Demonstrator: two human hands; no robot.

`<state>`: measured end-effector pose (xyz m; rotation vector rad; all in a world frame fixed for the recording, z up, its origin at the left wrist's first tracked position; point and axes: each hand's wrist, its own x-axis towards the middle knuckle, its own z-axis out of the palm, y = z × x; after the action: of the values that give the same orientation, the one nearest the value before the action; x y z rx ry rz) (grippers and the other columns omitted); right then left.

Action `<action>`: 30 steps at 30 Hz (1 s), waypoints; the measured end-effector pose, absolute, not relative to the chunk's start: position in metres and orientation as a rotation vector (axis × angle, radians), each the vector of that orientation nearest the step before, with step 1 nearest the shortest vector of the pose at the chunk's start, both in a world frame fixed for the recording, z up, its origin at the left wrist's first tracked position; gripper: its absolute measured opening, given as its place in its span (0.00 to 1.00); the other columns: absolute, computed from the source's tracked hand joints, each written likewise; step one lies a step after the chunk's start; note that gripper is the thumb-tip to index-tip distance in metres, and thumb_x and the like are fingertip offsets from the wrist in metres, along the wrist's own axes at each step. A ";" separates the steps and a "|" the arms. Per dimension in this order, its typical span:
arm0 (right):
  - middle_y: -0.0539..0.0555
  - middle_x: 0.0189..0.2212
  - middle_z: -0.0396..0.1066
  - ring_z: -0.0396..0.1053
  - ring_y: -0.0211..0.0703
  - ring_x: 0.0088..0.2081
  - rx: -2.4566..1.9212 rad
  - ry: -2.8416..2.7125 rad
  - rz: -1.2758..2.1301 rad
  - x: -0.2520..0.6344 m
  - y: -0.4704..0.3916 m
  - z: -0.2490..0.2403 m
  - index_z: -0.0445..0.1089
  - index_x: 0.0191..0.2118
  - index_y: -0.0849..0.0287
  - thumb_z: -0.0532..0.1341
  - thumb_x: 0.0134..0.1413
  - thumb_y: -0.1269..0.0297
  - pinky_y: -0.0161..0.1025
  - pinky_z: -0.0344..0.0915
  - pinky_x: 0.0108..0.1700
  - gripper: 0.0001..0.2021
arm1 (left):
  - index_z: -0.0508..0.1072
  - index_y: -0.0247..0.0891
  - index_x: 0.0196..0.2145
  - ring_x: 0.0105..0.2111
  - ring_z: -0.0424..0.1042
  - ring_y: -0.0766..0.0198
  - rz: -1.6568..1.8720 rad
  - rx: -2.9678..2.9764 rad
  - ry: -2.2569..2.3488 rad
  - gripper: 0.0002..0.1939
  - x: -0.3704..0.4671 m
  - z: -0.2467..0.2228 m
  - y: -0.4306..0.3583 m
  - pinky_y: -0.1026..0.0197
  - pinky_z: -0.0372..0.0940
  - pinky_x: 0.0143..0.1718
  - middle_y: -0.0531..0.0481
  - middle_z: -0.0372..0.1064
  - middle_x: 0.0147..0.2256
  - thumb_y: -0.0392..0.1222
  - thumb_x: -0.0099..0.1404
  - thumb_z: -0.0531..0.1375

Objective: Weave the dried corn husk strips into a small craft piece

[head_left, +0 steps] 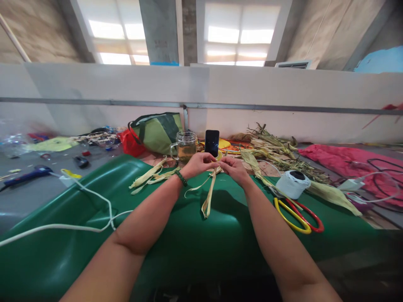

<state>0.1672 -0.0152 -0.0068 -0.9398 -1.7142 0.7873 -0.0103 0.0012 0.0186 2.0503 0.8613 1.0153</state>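
My left hand (200, 165), with a dark beaded bracelet at the wrist, and my right hand (233, 168) meet over the green mat (189, 243). Both pinch the top of a pale dried husk strip (210, 193), which hangs down in a loop between them. A thin curl of it trails to the left. More husk pieces (147, 175) lie on the mat left of my hands. To the right are scissors with yellow and red handles (294, 216) and a white spool of thread (292, 184).
Behind my hands stand a phone (212, 142) and a glass mug of liquid (186, 147). A green bag (157, 132) is at the back left, a pile of dried husks (273, 151) at the back right. A white cable (63, 227) crosses the mat's left side.
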 end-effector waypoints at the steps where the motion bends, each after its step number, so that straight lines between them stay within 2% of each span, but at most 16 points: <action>1: 0.43 0.15 0.53 0.49 0.32 0.19 -0.936 -1.717 0.788 0.167 -0.015 -0.007 0.65 0.24 0.58 0.61 0.46 0.49 0.35 0.46 0.23 0.16 | 0.74 0.30 0.29 0.21 0.61 0.71 1.004 2.055 0.854 0.15 -0.010 0.018 0.001 0.68 0.55 0.23 0.52 0.67 0.21 0.48 0.52 0.65; 7: 0.44 0.15 0.54 0.49 0.32 0.19 -0.963 -1.711 0.788 0.167 -0.014 -0.008 0.65 0.25 0.58 0.61 0.46 0.49 0.35 0.47 0.23 0.16 | 0.73 0.31 0.25 0.22 0.58 0.71 1.011 2.166 0.918 0.11 -0.012 0.018 0.004 0.67 0.52 0.24 0.54 0.64 0.19 0.43 0.57 0.59; 13: 0.44 0.15 0.54 0.49 0.32 0.19 -0.977 -1.703 0.778 0.168 -0.016 -0.008 0.64 0.24 0.58 0.60 0.45 0.49 0.35 0.47 0.23 0.15 | 0.70 0.33 0.25 0.25 0.62 0.69 1.056 2.262 1.036 0.09 -0.016 0.022 0.006 0.67 0.56 0.27 0.52 0.67 0.23 0.40 0.60 0.56; 17: 0.44 0.15 0.53 0.48 0.32 0.19 -0.972 -1.704 0.780 0.168 -0.016 -0.007 0.65 0.24 0.57 0.61 0.45 0.48 0.35 0.46 0.23 0.17 | 0.68 0.34 0.23 0.23 0.62 0.69 1.053 2.227 1.023 0.17 -0.014 0.021 0.005 0.66 0.57 0.27 0.52 0.65 0.22 0.45 0.65 0.51; 20: 0.44 0.15 0.52 0.48 0.32 0.19 -0.966 -1.713 0.786 0.167 -0.016 -0.007 0.65 0.24 0.57 0.61 0.45 0.46 0.35 0.46 0.23 0.18 | 0.70 0.33 0.26 0.23 0.61 0.70 1.017 2.197 0.972 0.16 -0.010 0.017 0.004 0.67 0.57 0.26 0.53 0.65 0.22 0.50 0.61 0.57; 22: 0.44 0.15 0.53 0.49 0.33 0.19 -0.961 -1.723 0.791 0.167 -0.016 -0.007 0.65 0.24 0.57 0.61 0.45 0.46 0.35 0.47 0.23 0.18 | 0.72 0.33 0.27 0.22 0.61 0.70 0.994 2.187 0.926 0.12 -0.008 0.013 0.004 0.67 0.56 0.25 0.54 0.65 0.22 0.47 0.56 0.62; 30: 0.44 0.15 0.53 0.49 0.33 0.19 -0.976 -1.733 0.767 0.169 -0.012 -0.009 0.64 0.24 0.57 0.61 0.46 0.46 0.34 0.47 0.22 0.18 | 0.72 0.31 0.26 0.23 0.63 0.70 1.018 2.108 0.887 0.09 -0.012 0.015 0.010 0.68 0.59 0.26 0.53 0.67 0.22 0.41 0.57 0.59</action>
<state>0.1689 -0.0125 -0.0092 -0.9757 -1.7332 0.7673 -0.0121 0.0096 0.0147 2.1078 0.8874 1.0179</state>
